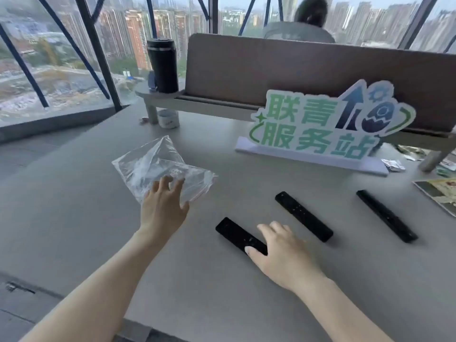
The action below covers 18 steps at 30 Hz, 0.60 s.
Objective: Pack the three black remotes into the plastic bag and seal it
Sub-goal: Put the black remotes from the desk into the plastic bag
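A clear plastic bag point(160, 166) lies crumpled on the grey table point(74, 206), left of centre. My left hand point(162, 208) hovers over its near edge with fingers spread, fingertips touching the plastic. Three black remotes lie side by side on the table, all angled the same way. The nearest remote point(237, 234) lies partly under my right hand point(283, 253), which rests over its near end with fingers apart, not closed around it. The middle remote point(303, 215) and the right remote point(386, 215) lie untouched further right.
A green and white standing sign point(320, 127) stands behind the remotes. A black tumbler point(162, 65) stands on a raised shelf with a brown divider point(296, 70). A small white cup point(168, 118) sits under the shelf. Papers and wrappers point(441, 191) lie at the right edge. A person sits beyond the divider.
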{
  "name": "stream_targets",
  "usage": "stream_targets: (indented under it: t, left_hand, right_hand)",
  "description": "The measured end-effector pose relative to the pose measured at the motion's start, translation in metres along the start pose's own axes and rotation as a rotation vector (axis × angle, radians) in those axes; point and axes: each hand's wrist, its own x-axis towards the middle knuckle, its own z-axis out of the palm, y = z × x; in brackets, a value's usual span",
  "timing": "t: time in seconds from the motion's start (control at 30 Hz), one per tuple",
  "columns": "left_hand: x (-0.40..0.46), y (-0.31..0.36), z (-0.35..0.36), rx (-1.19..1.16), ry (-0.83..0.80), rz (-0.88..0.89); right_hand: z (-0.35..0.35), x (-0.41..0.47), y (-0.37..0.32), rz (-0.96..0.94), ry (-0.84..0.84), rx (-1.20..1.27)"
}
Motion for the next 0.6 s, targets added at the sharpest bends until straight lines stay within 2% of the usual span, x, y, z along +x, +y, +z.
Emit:
stream_targets:
  t: [0.1,0.2,0.27,0.37,0.5,0.6]
  left_hand:
    - [-0.006,-0.018,0.001,-0.002,0.041,0.03]
    - [-0.019,-0.02,-0.005,-0.068,0.018,0.033]
    - [-0.031,-0.013,-0.016,-0.107,0.014,0.087]
    - [-0.048,0.004,-0.032,-0.187,0.04,0.179]
    - [-0.052,0.038,-0.047,-0.253,0.051,0.221]
    - [-0.048,0.059,-0.051,-0.272,0.001,0.219]
  right_hand:
    - [0.007,-0.016,-0.004,0.053,0.01,-0.091]
    - [0.007,-0.033,-0.01,0.152,-0.051,-0.033]
    - [0.002,-0.043,-0.01,0.187,-0.059,0.125]
    - [-0.014,-0.057,-0.006,0.18,-0.126,0.623]
    - [-0.036,-0.048,-0.019,0.188,-0.283,0.771]
    - [-0.035,-0.018,-0.041,0.185,-0.286,0.89]
